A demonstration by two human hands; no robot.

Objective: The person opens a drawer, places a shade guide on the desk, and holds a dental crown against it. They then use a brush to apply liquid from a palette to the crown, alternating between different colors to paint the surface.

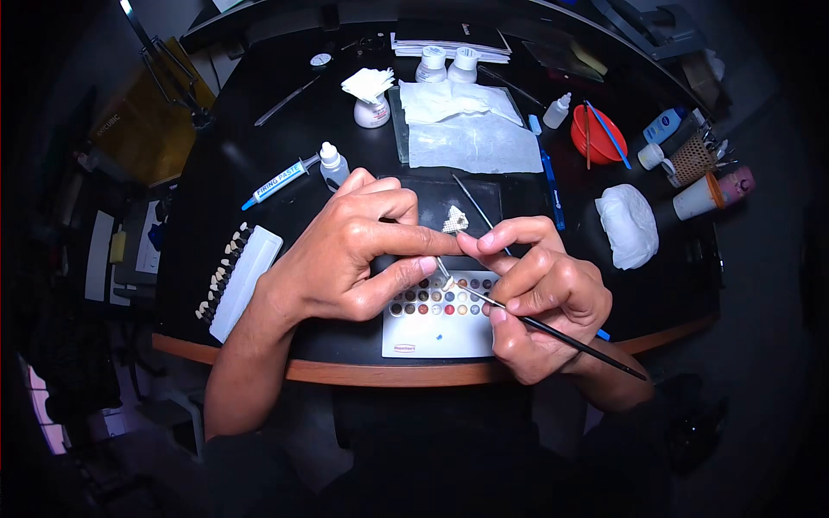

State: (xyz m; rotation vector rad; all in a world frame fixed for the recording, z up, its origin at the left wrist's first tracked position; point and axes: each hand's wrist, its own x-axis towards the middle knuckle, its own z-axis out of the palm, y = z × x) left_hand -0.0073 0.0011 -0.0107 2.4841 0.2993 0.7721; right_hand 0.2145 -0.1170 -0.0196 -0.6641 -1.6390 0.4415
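Note:
My right hand (553,298) grips a fine paintbrush (579,342) with a black handle, its tip pointing left. The tip meets or nearly meets a small whitish piece (447,283), perhaps a dental crown. My left hand (354,250) is closed, with a thin metal holder (442,267) by its thumb, and the whitish piece sits at the holder's end. My left index finger reaches across to my right fingers. Below lies a white palette (439,338) with rows of coloured wells. A pale honeycomb block (455,220) stands just beyond the fingertips.
A firing paste syringe (278,183), a dropper bottle (333,164) and a shade guide (246,281) lie on the left. Tissue (471,142) covers a glass slab behind. On the right are a red bowl (596,138) with brushes, a white wad (627,226) and a cup (696,200).

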